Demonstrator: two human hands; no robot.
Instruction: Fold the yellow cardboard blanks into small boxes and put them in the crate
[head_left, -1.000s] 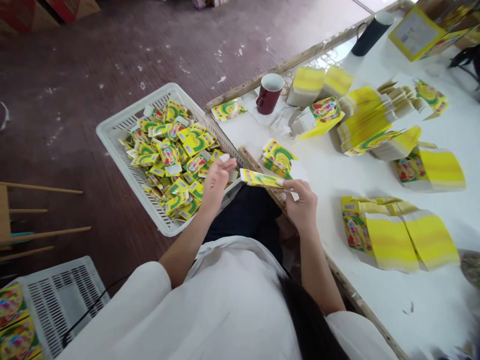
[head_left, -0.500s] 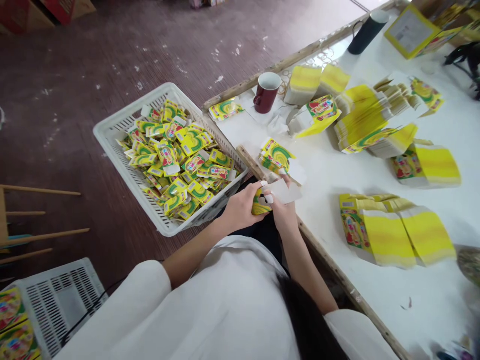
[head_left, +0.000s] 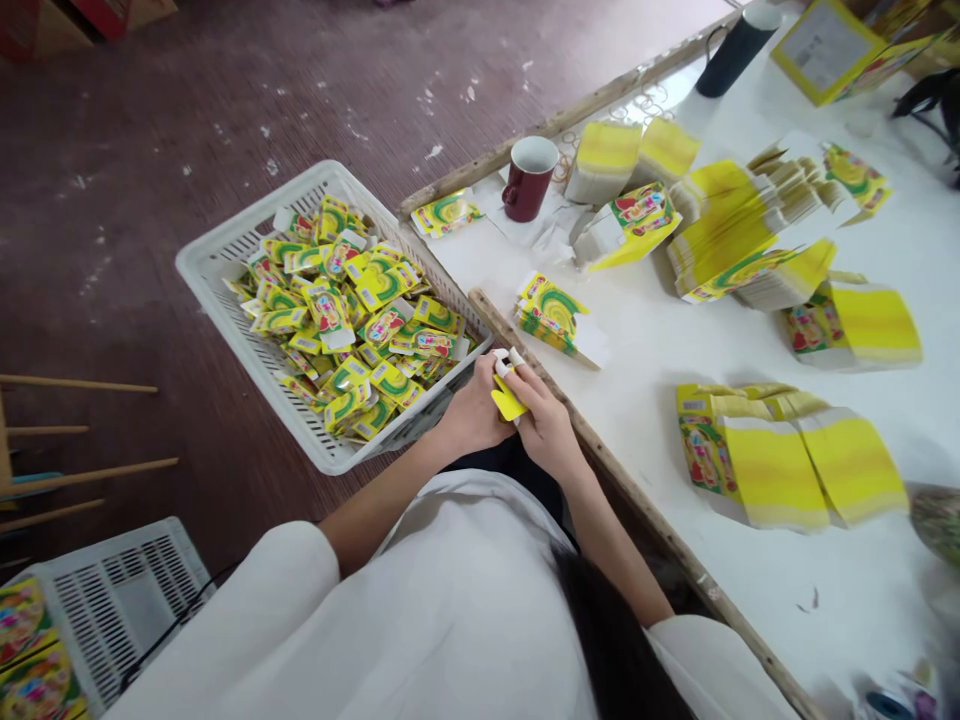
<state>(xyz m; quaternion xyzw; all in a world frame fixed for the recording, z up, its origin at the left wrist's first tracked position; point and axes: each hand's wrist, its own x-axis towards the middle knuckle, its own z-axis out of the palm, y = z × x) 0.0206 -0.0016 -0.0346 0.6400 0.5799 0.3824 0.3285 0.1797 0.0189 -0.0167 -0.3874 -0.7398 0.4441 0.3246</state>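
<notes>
Between my two hands is a small yellow carton (head_left: 509, 402), mostly covered by my fingers. My left hand (head_left: 478, 408) is closed around its left side. From the right, my right hand (head_left: 545, 420) grips the carton, fingers bent over its top. White coverings show on some fingertips. A short stack of flat yellow-green cartons (head_left: 553, 312) lies on the table just beyond my hands. To the left, a white plastic basket (head_left: 259, 400) is heaped with small yellow-green cartons (head_left: 382, 325).
The white table (head_left: 637, 350) has a raised wooden edge (head_left: 637, 530). On it stand a maroon mug (head_left: 527, 185), a dark tumbler (head_left: 735, 55) and bundles of flat yellow cartons (head_left: 780, 470). A grey crate (head_left: 124, 600) and wooden stool legs (head_left: 90, 465) are at lower left.
My right hand has come away from the table-edge stack and closed in on the carton beside my left hand. The white flap that stuck out to the right no longer shows.
</notes>
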